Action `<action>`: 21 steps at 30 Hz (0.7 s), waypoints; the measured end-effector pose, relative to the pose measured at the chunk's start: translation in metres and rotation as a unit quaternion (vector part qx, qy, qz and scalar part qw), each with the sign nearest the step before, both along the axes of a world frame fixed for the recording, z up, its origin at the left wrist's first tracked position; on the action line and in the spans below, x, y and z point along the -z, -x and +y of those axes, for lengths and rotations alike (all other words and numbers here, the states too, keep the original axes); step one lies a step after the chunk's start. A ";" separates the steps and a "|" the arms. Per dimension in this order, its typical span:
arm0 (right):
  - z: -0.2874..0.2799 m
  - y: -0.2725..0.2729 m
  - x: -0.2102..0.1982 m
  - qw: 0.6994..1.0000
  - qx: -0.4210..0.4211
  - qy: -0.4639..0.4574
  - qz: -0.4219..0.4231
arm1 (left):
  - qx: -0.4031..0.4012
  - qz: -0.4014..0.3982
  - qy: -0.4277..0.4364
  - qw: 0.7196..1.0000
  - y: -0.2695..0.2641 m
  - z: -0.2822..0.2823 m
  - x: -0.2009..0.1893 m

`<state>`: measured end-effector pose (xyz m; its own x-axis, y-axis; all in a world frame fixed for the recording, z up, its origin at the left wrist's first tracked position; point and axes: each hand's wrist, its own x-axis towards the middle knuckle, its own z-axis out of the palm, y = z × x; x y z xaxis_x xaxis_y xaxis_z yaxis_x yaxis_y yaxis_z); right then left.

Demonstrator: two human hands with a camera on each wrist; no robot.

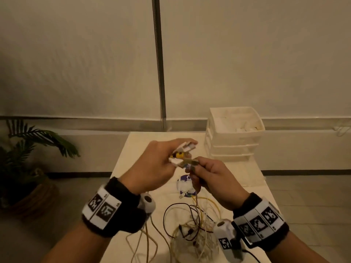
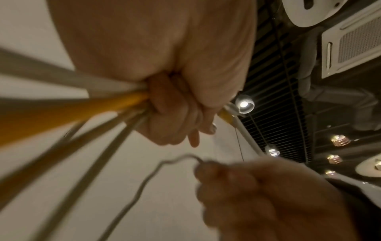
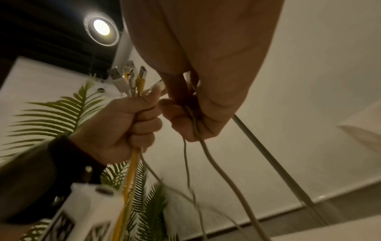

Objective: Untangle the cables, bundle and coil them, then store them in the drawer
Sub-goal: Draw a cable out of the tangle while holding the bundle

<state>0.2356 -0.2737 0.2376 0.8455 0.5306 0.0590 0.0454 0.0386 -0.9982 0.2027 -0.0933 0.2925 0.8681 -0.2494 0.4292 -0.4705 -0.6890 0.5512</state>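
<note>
Yellow and white cables point(image 1: 191, 223) lie in a loose tangle on the near part of the pale table point(image 1: 133, 147), thin and round, with one dark cable looping through them. Your left hand point(image 1: 152, 166) is closed around a bunch of these cables above the table, and their plug ends point(image 3: 132, 78) stick out over your fist: flat metal USB tips in white and yellow plastic shells. From the fist the yellow cable point(image 3: 129, 179) and the pale ones hang down straight. Your right hand point(image 1: 212, 179) is just beside the left one, and it pinches a thin grey cable point(image 3: 206, 154) between thumb and fingers; this cable falls in soft waves to the tangle below. On the table under your hands there is a small white and blue packet point(image 1: 185, 186), which is too blurred to read. At the far right corner stands a cream plastic drawer unit point(image 1: 233, 133) with smooth shiny walls and stacked drawers; the cables are well apart from it.
</note>
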 end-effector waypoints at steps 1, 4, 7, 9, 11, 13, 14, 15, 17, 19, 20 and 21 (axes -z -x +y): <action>0.003 0.000 -0.006 1.000 -0.005 0.007 -0.014 | 0.019 0.018 -0.015 1.000 0.000 -0.007 0.004; 0.002 -0.001 -0.017 1.000 -0.004 0.000 -0.001 | -0.010 0.024 -0.009 1.000 -0.006 -0.008 0.010; -0.006 0.000 -0.020 0.999 -0.002 -0.032 0.036 | -0.045 0.044 -0.024 0.998 -0.007 -0.001 0.010; -0.008 0.002 -0.018 0.999 -0.008 -0.032 0.027 | -0.037 0.048 -0.026 0.998 -0.004 -0.004 0.007; -0.006 0.004 -0.012 0.999 -0.016 -0.028 0.017 | -0.062 0.003 0.000 0.998 -0.002 -0.004 -0.001; -0.008 0.007 0.000 0.999 -0.030 -0.027 0.019 | -0.138 -0.061 0.045 0.988 -0.003 0.005 -0.016; -0.009 0.008 0.007 0.999 -0.032 -0.024 0.015 | -0.179 -0.083 0.061 0.978 -0.005 0.011 -0.023; -0.011 0.009 0.012 0.999 -0.030 -0.019 0.010 | -0.207 -0.098 0.062 0.971 -0.007 0.018 -0.029; -0.014 0.008 0.018 1.000 -0.023 -0.016 0.001 | -0.231 -0.106 0.032 0.967 -0.008 0.024 -0.032; -0.014 0.007 0.020 0.999 -0.029 -0.006 -0.016 | -0.267 -0.104 0.044 0.957 -0.008 0.027 -0.031; -0.013 0.006 0.021 0.999 -0.035 0.011 -0.028 | -0.294 -0.107 0.085 0.946 -0.009 0.030 -0.032; -0.013 0.007 0.024 0.998 -0.040 0.035 -0.037 | -0.319 -0.113 0.134 0.931 -0.009 0.036 -0.035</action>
